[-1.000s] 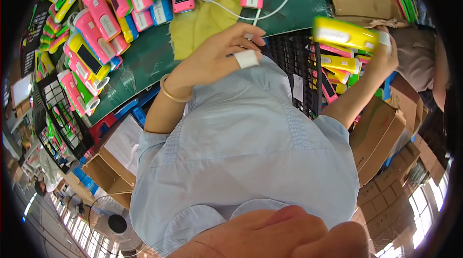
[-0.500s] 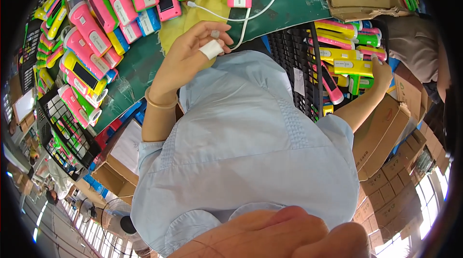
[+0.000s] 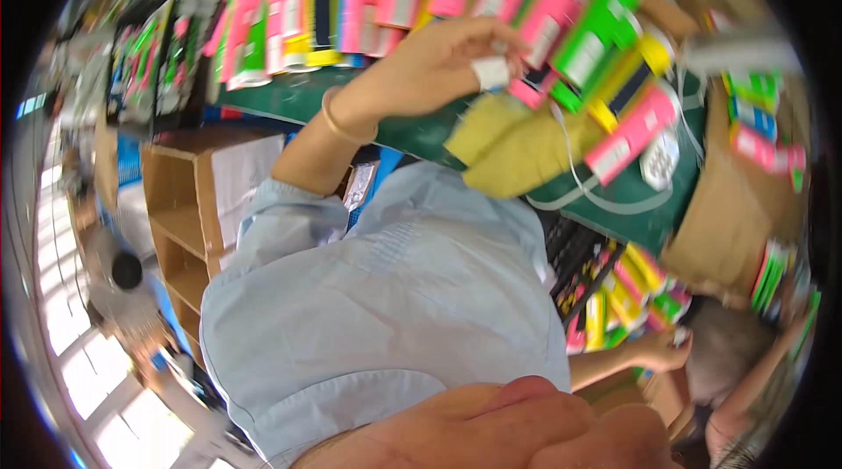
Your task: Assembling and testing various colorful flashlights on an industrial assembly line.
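Note:
My left hand [image 3: 452,65] is over the far side of the green table, its fingers loosely curled and apart, with nothing visible in them. A white wrap [image 3: 491,74] circles its thumb. Beside the fingertips stand pink flashlights [image 3: 561,0] and a green flashlight [image 3: 598,39]. A yellow cloth [image 3: 522,149] lies just right of the hand. Low on the right, my right hand [image 3: 660,350] is at the edge of a black basket [image 3: 574,245] filled with yellow, pink and green flashlights [image 3: 636,289]. Its fingers are small and blurred, so their grip is unclear.
A white cable [image 3: 570,153] runs over the table [image 3: 421,137] by a white charger block [image 3: 660,160]. Flashlights line the far edge, some with dark panels. Cardboard [image 3: 724,214] stands right, a cardboard shelf box [image 3: 184,197] left. Another person's arm [image 3: 763,372] shows far right.
The view has swung round, blurring the picture. My left hand has come from above the cloth to beside the row of flashlights. My right hand has drawn back from the flashlights in the basket.

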